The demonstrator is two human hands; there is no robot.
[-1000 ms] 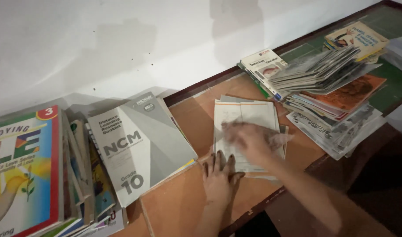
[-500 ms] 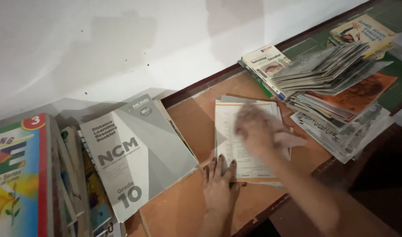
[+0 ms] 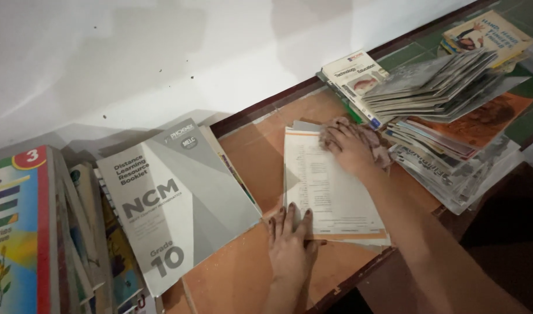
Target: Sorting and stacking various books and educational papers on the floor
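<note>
Far left: colourful books (image 3: 22, 232) stacked at an angle. Grey booklet (image 3: 179, 200) lies beside them on the brown table (image 3: 249, 151). Left hand (image 3: 291, 244) flat, fingers spread, pinning the near corner of a white printed sheet (image 3: 327, 186), orange-edged, mid-table atop thin papers. Right hand (image 3: 350, 145) presses a crumpled pinkish cloth (image 3: 368, 139) onto its far end. Right: sagging magazine pile (image 3: 452, 116).

Two hands (image 3: 289, 244), one cloth (image 3: 368, 139), one grey booklet (image 3: 179, 197), two book stacks (image 3: 446, 116)
</note>
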